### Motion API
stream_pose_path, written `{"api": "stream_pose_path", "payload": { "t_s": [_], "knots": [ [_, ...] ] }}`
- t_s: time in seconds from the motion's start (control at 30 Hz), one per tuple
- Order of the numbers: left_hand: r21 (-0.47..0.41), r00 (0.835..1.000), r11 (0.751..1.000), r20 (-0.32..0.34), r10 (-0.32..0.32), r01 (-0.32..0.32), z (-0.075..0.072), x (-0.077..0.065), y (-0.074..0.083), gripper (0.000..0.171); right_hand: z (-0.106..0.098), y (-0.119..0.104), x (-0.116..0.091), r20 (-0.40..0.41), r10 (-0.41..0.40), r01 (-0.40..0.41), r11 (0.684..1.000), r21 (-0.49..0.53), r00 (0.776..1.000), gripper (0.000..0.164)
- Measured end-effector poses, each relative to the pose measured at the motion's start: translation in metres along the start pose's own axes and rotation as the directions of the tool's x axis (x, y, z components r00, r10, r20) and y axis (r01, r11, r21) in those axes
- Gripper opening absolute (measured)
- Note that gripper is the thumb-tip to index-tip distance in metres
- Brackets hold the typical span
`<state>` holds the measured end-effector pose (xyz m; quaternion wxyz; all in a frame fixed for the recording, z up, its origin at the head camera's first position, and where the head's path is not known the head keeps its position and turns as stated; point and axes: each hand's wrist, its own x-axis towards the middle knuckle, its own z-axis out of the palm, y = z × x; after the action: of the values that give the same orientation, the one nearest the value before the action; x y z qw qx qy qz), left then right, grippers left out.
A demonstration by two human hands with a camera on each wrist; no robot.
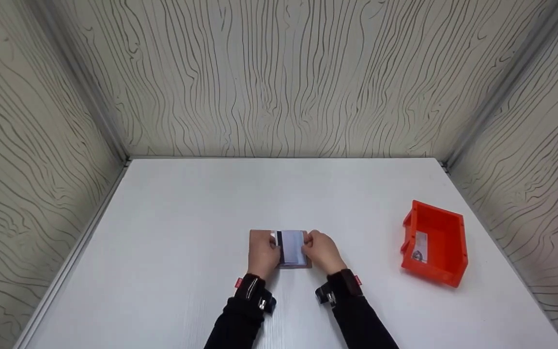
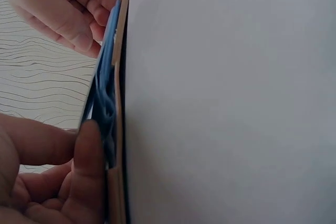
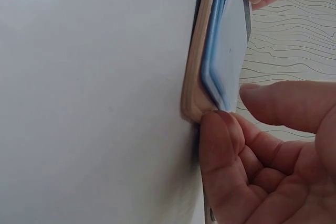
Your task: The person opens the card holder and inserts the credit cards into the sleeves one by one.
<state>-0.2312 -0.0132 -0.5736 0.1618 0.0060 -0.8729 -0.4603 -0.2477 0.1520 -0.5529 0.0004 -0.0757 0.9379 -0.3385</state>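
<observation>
A brown card holder (image 1: 259, 233) with bluish plastic sleeves (image 2: 108, 98) lies on the white table. Over its right half is a pale card (image 1: 291, 245) with a dark stripe along its left side. The left hand (image 1: 262, 254) pinches the card's left edge between thumb (image 2: 39, 141) and finger. At the right edge is the right hand (image 1: 323, 249); its fingertips (image 3: 215, 129) touch the holder's corner and the sleeve edge. Its thumb (image 3: 278, 98) stands apart from those fingers, beside the card's edge.
An orange-red open bin (image 1: 436, 247) with a label inside sits on the table (image 1: 187, 203) to the right. Wood-grain patterned panels (image 1: 279, 77) enclose the table at the back and both sides.
</observation>
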Motion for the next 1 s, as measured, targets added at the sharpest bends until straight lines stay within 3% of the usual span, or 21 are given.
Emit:
{"api": "stream_pose_path", "payload": {
  "t_s": [0.2, 0.5, 0.77, 1.0],
  "knots": [
    [0.059, 0.999, 0.998, 0.021, -0.031, 0.03, 0.0017, -0.0003, 0.0018, 0.005, 0.0002, -0.0004, 0.0006, 0.001, 0.004, -0.004, 1.0, 0.0, 1.0, 0.009],
    [0.08, 0.998, 0.996, 0.048, -0.042, 0.038, 0.0017, 0.0006, 0.001, 0.003, -0.0001, -0.0002, 0.0006, -0.006, -0.01, 0.01, 1.0, -0.005, 1.0, 0.009],
    [0.041, 0.999, 0.999, 0.04, -0.028, 0.027, -0.0019, 0.0001, 0.0032, 0.005, 0.0003, -0.0009, 0.0008, 0.011, 0.003, -0.003, 1.0, 0.004, 1.0, 0.01],
    [0.073, 1.0, 0.997, 0.031, 0.0, -0.002, -0.0022, 0.001, 0.0033, 0.009, 0.0005, -0.0004, 0.0013, 0.013, 0.02, -0.02, 1.0, 0.014, 1.0, 0.012]
  ]
}}
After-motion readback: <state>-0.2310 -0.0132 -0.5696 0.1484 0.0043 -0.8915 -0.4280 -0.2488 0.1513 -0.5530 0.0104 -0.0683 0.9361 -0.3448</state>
